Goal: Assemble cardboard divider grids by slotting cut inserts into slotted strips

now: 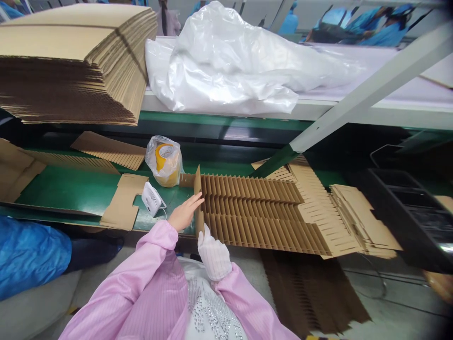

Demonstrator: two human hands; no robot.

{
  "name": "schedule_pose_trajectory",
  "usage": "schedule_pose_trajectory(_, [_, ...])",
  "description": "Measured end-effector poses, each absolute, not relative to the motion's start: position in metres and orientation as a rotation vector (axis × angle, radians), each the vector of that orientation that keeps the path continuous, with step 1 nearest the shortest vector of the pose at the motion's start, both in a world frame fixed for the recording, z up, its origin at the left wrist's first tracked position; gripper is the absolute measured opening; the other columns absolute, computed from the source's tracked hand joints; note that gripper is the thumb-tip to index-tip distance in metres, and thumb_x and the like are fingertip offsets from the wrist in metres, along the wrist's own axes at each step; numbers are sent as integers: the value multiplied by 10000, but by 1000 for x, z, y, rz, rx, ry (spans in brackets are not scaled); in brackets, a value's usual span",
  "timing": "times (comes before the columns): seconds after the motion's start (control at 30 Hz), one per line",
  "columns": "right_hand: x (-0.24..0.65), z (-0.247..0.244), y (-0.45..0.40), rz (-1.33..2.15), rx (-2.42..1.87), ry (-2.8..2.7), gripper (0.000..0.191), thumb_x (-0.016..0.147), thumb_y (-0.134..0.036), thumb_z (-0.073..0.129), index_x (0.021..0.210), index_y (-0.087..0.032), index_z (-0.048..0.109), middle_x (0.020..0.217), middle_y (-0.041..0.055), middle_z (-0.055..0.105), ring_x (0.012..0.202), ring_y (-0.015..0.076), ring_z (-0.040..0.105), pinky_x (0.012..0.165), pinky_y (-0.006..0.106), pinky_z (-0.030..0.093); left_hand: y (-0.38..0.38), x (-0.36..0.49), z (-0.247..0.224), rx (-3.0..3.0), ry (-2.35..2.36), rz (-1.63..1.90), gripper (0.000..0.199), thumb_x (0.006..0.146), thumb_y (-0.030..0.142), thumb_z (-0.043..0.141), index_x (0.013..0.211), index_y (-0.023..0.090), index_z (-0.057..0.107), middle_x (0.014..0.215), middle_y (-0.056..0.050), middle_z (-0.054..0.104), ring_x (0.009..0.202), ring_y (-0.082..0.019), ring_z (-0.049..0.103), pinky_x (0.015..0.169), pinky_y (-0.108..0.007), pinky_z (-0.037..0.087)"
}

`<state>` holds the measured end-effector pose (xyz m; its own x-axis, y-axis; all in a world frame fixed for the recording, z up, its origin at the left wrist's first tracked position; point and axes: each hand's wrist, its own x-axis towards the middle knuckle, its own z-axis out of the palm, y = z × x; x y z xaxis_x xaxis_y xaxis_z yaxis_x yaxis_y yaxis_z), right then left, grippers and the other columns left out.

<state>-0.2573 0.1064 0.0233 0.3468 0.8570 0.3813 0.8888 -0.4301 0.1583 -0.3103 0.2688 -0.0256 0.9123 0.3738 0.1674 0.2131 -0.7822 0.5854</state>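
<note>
A cardboard divider grid [255, 203] lies on the green bench in front of me, with many thin upright partitions. An upright cardboard end strip [198, 189] stands at its left end. My left hand [186, 212] is bare, with its fingers stretched out flat against this strip. In a white glove, my right hand [214, 255] holds the strip's near end, its fingers partly curled. Slotted cardboard strips [311, 198] lie flat beyond the grid's right end.
A small white fan [152, 199] and a plastic bag with yellow tape rolls [166, 160] stand left of the grid. Stacked cardboard sheets [71, 61] and white plastic film [226, 61] lie on the shelf. A slanted post [354, 104] crosses the right side. A blue-clad person [31, 255] is at left.
</note>
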Motion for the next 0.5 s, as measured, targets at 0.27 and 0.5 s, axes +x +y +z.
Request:
schedule_pose_trajectory(0.27, [-257,18,113,-334,-2568,-1497,415,959,-241,343,1175,-63,649,455,41,568,409,167,595,402,207,319,314,-285,-20,2471,582,721,683,744,-54,336,1390,166,364,1469,-96,365,1421,-192,214,1175,-425,245])
schedule_pose_trajectory(0.5, [-254,5,130,244,-2815,-1425,411,950,-223,337,1236,-81,595,645,112,689,594,225,688,490,256,474,381,-243,0,2530,725,550,635,760,-33,376,1361,167,416,1466,-88,385,1429,-243,201,1172,-484,202])
